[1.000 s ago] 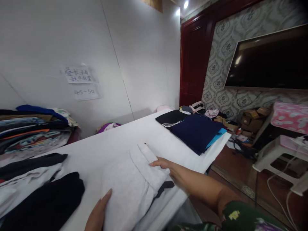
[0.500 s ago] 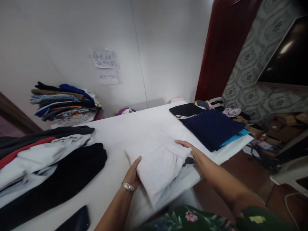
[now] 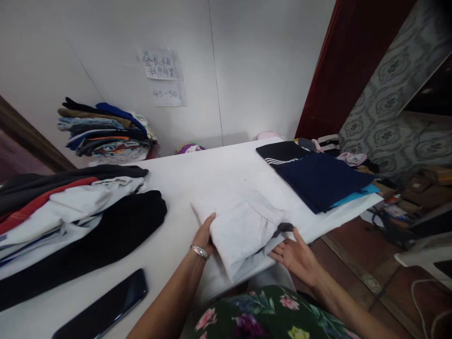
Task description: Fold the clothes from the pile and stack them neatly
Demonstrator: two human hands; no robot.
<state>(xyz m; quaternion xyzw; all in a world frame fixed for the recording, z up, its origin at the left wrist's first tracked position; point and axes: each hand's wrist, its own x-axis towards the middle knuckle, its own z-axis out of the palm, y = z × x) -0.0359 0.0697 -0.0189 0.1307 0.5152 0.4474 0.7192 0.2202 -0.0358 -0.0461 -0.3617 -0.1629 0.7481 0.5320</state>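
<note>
A folded white garment lies near the front edge of the white table, with a grey layer and a dark strip showing at its right side. My left hand, with a silver bracelet at the wrist, grips the garment's left edge, thumb on top and fingers partly hidden beneath. At the lower right corner, my right hand is turned palm up. Its fingers are stretched out against the grey layer's edge, and its thumb stands apart beside the dark strip.
Dark folded clothes lie at the table's right. Unfolded clothes, including a black garment, cover the left side, with a phone in front. Behind them rises a stack of folded clothes. Paper signs hang on the wall.
My right hand has moved from the garment's upper right edge down to its lower right corner and turned palm up. My left hand stays on the left edge. The view has shifted slightly.
</note>
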